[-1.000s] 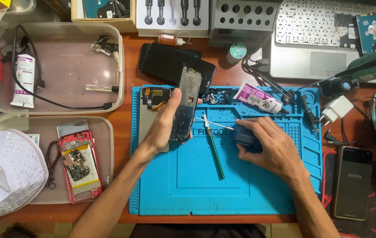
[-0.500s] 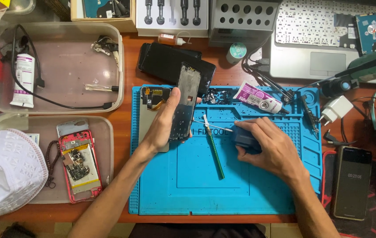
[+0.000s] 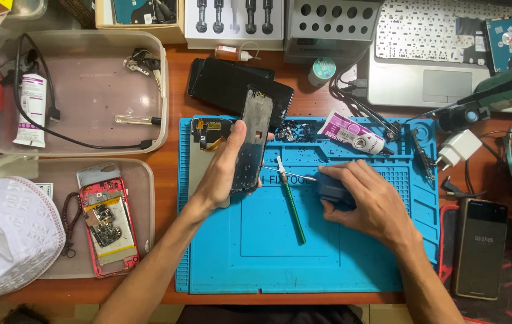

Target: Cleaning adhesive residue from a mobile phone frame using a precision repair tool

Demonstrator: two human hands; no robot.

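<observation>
My left hand point(image 3: 223, 171) grips a dark phone frame point(image 3: 253, 138), tilted upright over the blue work mat point(image 3: 280, 258). My right hand point(image 3: 370, 201) rests on the mat, closed over a small dark blue object point(image 3: 334, 191). A thin metal tip point(image 3: 289, 174) sticks out leftward from that hand toward the frame. A green-handled tool point(image 3: 292, 207) lies on the mat between my hands. Behind the frame lies a black phone panel point(image 3: 226, 81).
Two clear trays sit at the left, one with a cable and tube point(image 3: 30, 108), one with an opened red phone point(image 3: 107, 219). A white cap point(image 3: 9, 237) is at far left. A laptop point(image 3: 442, 48), a glue tube point(image 3: 352, 135), a charger point(image 3: 459, 147) and a black phone point(image 3: 481, 246) lie right.
</observation>
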